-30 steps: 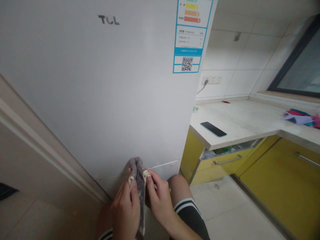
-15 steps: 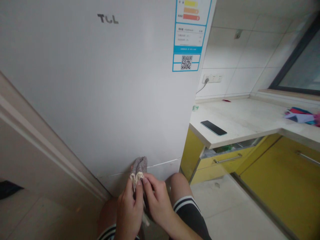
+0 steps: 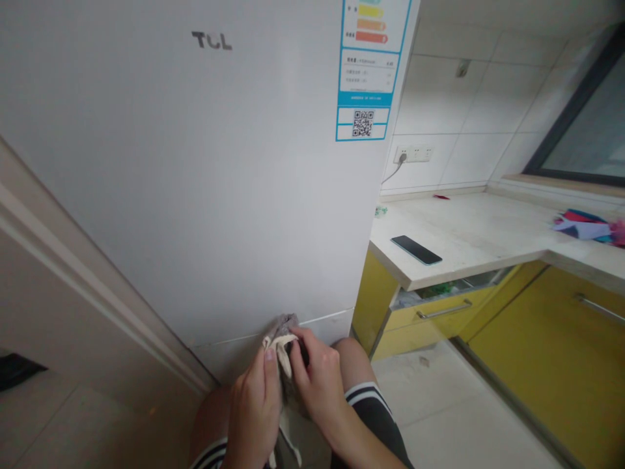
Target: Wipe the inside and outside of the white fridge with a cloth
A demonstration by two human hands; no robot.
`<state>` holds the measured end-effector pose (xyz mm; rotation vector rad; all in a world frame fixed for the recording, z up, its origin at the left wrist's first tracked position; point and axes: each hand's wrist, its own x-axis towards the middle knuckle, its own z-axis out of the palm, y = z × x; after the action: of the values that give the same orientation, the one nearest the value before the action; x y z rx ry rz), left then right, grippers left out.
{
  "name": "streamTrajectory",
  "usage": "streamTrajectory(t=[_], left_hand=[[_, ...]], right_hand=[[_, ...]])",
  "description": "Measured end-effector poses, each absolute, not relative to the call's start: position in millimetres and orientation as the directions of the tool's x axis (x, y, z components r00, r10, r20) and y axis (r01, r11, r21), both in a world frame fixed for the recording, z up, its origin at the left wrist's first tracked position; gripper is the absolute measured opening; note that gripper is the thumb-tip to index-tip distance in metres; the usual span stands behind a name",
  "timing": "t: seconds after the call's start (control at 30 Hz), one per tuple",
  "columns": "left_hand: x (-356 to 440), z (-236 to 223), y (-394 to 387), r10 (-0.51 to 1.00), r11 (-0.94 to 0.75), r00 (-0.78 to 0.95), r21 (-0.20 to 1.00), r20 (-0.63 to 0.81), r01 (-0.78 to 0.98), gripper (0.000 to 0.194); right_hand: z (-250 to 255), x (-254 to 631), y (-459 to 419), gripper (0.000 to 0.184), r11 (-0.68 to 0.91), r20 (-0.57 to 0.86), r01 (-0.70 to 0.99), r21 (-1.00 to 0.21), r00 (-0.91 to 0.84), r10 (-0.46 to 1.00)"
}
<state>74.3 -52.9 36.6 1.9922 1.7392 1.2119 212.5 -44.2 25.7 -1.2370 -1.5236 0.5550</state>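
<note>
Low in the middle of the view, my two hands hold a grey, fuzzy cloth item point(image 3: 286, 320) with cream edging; its exact kind I cannot tell. My left hand point(image 3: 254, 407) pinches the cream edging point(image 3: 282, 341) on the left side, thumb on top. On the right side, my right hand point(image 3: 319, 378) grips the same edging between thumb and fingers. A dark gap shows beside the right fingers. Below the hands dangles a cream strip point(image 3: 289, 440). The rest of the cloth is hidden by my hands.
A white fridge door point(image 3: 234, 182) stands close in front. On the right is a white countertop point(image 3: 469, 228) with a phone point(image 3: 416, 249) and colourful cloth point(image 3: 583, 225). Beneath it is a yellow drawer point(image 3: 439, 319), partly pulled out. A white frame point(image 3: 88, 260) runs along the left.
My right hand has shifted slightly right and the cream edging is spread wider apart. The grey cloth has dipped a little, and more of the cream strip shows below.
</note>
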Motion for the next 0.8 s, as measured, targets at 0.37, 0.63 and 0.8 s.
streamTrajectory(t=[0.37, 0.63, 0.8], left_hand=[[81, 18, -51, 0.835, -0.409, 0.05, 0.555, 0.549, 0.724, 0.047], [85, 14, -53, 0.88, -0.343, -0.06, 0.717, 0.472, 0.606, 0.048], [84, 12, -51, 0.92, -0.278, -0.101, 0.811, 0.379, 0.514, 0.049]], right_hand=[[31, 205, -47, 0.026, 0.288, 0.311, 0.149, -0.946, 0.165, 0.936], [31, 212, -46, 0.028, 0.438, 0.471, 0.22, -0.872, 0.131, 0.872], [32, 215, -44, 0.023, 0.466, 0.496, 0.232, -0.854, 0.091, 0.863]])
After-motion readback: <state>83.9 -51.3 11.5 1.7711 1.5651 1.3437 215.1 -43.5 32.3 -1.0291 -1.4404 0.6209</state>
